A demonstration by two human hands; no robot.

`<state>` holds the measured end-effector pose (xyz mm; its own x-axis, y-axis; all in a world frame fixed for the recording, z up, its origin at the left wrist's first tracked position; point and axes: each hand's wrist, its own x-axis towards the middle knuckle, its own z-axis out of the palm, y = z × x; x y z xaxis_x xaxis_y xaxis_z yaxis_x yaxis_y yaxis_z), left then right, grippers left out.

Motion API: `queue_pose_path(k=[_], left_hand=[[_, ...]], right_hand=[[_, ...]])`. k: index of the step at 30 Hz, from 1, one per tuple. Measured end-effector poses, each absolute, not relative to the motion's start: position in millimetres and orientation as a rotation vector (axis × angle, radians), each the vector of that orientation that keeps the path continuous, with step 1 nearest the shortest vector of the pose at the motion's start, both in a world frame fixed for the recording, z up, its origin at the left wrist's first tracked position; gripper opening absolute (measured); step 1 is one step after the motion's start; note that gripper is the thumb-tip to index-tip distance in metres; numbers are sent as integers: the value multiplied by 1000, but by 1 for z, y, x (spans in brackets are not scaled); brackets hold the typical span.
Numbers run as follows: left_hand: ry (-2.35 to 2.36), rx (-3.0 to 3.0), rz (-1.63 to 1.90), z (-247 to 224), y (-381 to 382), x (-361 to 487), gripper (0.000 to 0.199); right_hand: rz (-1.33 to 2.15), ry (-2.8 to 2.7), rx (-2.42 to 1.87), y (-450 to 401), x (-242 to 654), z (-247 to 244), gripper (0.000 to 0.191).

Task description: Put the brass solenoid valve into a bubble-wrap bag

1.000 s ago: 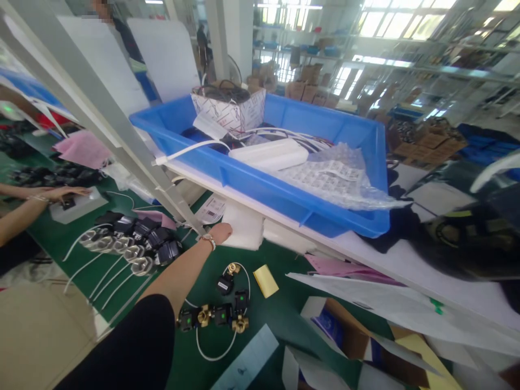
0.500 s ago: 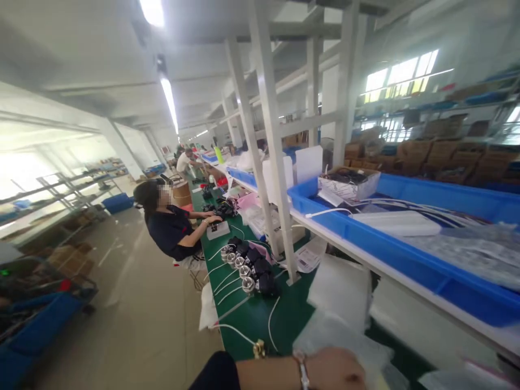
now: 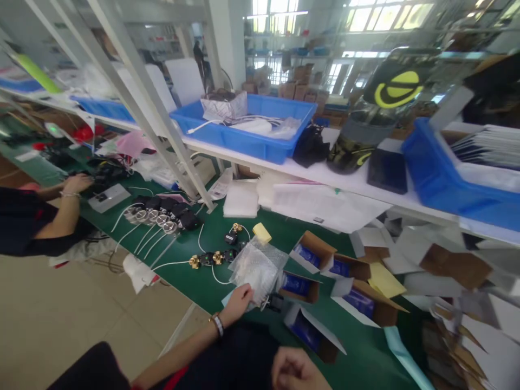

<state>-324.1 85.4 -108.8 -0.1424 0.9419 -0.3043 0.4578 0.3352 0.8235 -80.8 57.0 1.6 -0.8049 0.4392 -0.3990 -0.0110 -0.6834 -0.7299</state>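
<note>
My left hand (image 3: 239, 302), with a bracelet at the wrist, lies at the near edge of a clear bubble-wrap bag (image 3: 255, 271). Its fingers are curled, and whether they grip the bag is hidden. A black fitting (image 3: 275, 302) sits just right of this hand. Low at the front, my right hand (image 3: 296, 369) is loosely closed, and no object shows in it. Brass valves with black housings (image 3: 218, 257) lie left of the bag on the green bench (image 3: 179, 284). Open small boxes (image 3: 300, 286) with blue packets inside stand to the right.
Several round metal parts with black housings and white cables (image 3: 161, 220) line the bench at left. Beyond them are a co-worker's hands (image 3: 79, 183). Blue bins (image 3: 252, 146) and a large bottle (image 3: 365, 124) stand on the shelf above. Cardboard pieces (image 3: 459, 271) pile up at right.
My view has swung right and down, away from the aisle to the bench. My left hand now appears beside the bubble-wrap bag, and my right hand has come into view.
</note>
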Motion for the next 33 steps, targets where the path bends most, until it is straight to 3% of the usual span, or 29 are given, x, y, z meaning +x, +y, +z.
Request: queue_pose_path(k=[3, 6, 10, 18, 22, 30, 33], left_hand=[[1790, 1237, 764, -103, 79, -325, 37], [1882, 1222, 849, -97, 76, -330, 38], [2019, 1196, 963, -86, 73, -342, 38], [2086, 1178, 1056, -65, 60, -361, 39], [2113, 1163, 1086, -59, 54, -366, 41], [2195, 1135, 1140, -52, 64, -367, 45], [2191, 1127, 1126, -54, 74, -364, 41]], right_hand=[[2410, -1048, -956, 60, -91, -15, 40], [1852, -1718, -1461, 77, -99, -38, 17], [1142, -2415, -1704, 106, -127, -67, 49], [741, -2867, -1753, 113, -187, -116, 37], [656, -2969, -1691, 117, -187, -123, 40], [697, -3002, -1419, 133, -173, -64, 25], [741, -2943, -1398, 140, -155, -27, 38]])
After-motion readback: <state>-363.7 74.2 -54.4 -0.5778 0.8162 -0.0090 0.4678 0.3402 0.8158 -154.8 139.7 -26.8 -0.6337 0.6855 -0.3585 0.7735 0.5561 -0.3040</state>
